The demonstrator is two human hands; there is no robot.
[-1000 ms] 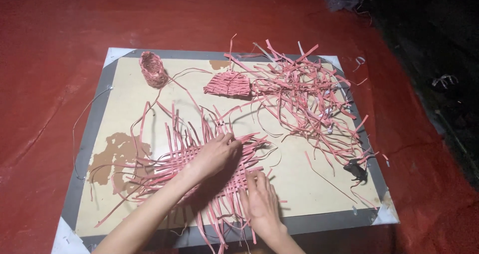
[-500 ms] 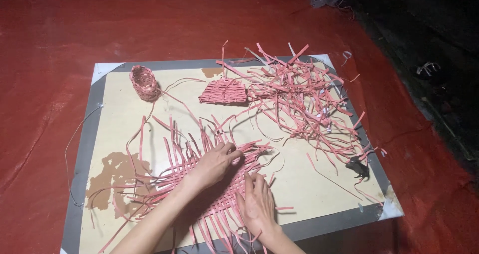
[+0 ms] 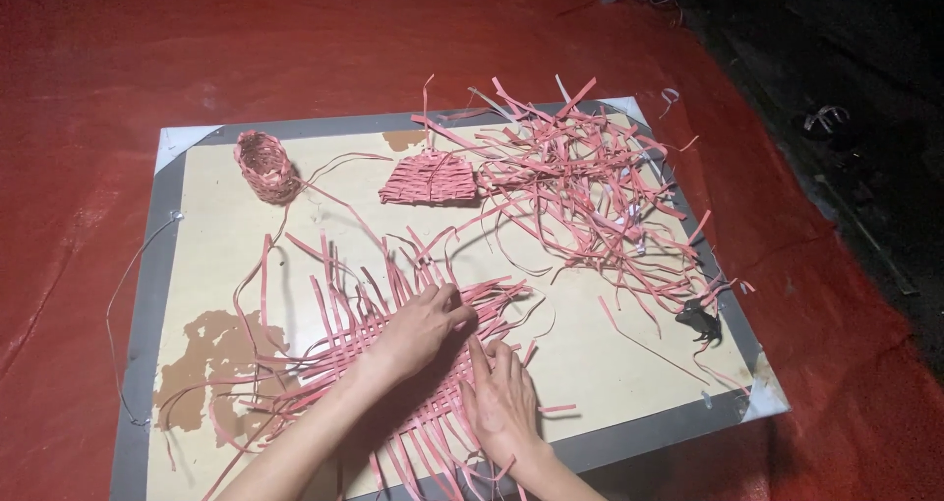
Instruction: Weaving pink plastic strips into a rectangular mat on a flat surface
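A flat woven mat of pink strips (image 3: 344,349) lies on the near part of a beige board (image 3: 580,363), with loose strip ends fanning out on all sides. My left hand (image 3: 418,329) rests on the mat's right part, its fingers curled on strips at the mat's edge. Just below and to the right, my right hand (image 3: 501,398) lies flat with fingers spread and presses the weave down, holding nothing.
A small round pink woven basket (image 3: 265,167) stands at the board's far left. A small flat woven piece (image 3: 430,178) lies at the far middle, beside a big tangle of loose pink strips (image 3: 590,186). A dark tool (image 3: 700,321) lies near the right edge. Red sheeting (image 3: 118,58) surrounds the board.
My right hand has slid up the mat, closer to my left hand. My left hand stays at the mat's right edge. The view has shifted slightly.
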